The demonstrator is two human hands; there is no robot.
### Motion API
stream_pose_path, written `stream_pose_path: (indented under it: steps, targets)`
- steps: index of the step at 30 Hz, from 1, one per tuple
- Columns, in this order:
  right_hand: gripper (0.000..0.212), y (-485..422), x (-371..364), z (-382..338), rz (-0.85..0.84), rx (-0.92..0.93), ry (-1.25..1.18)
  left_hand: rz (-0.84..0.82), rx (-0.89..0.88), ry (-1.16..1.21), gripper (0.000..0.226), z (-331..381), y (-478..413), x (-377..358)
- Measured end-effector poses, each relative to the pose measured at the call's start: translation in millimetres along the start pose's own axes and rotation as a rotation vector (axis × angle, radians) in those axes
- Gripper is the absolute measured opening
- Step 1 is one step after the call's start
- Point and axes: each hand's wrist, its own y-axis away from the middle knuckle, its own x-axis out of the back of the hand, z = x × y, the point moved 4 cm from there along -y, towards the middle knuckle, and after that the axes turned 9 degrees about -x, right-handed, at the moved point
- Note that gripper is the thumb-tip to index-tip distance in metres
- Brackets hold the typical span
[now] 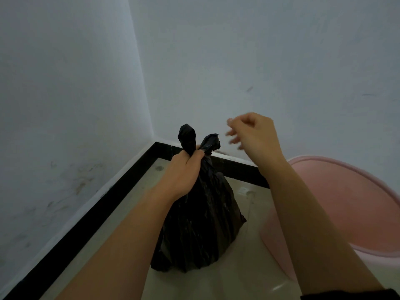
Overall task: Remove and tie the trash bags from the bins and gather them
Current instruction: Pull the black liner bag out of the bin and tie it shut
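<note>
A full black trash bag [203,221] stands on the pale tiled floor in a room corner. My left hand [184,169] grips its gathered neck, and two twisted black ends stick up above my fingers. My right hand [253,135] hovers to the right of the bag's top, apart from it, fingers loosely spread and holding nothing. A pink plastic bin [355,204] stands at the right, behind my right forearm; no bag shows in the visible part of its inside.
White walls [216,61] meet in the corner behind the bag, with a black skirting board [86,217] along the floor. Pale floor tile [220,282] shows in front of the bag.
</note>
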Motion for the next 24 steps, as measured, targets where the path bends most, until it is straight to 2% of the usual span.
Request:
stream_pose_path:
  steps: [1,3,5,8,10,16,18,21,24]
  targets:
    - [0.036,-3,1,10,0.040,-0.066,0.102,0.006,0.002,0.012,0.029,0,1,0]
    - [0.065,-5,-6,26,-0.018,-0.191,0.209,0.006,-0.002,0.025,0.028,1,0,0]
    - [0.073,-4,-17,34,-0.106,-0.277,0.215,-0.019,-0.002,0.028,0.029,3,0,-2]
    - [0.041,-5,-24,35,-0.126,-0.237,0.101,-0.039,0.030,0.043,0.031,2,-1,-2]
    - [0.026,-9,-25,37,-0.103,-0.199,0.055,-0.084,0.043,0.043,0.048,-2,-2,-1]
    - [0.022,-15,-15,35,0.118,-0.051,0.019,-0.178,0.073,0.040,0.064,-10,-2,-2]
    - [0.022,-14,-11,34,0.135,-0.021,-0.028,-0.190,0.092,0.076,0.067,-17,-2,-4]
    - [0.021,-14,-8,33,0.037,-0.072,-0.167,-0.154,0.168,0.227,0.062,-27,-1,-7]
    - [0.017,-14,-3,34,-0.171,-0.197,-0.245,-0.111,0.230,0.473,0.047,-32,1,-9]
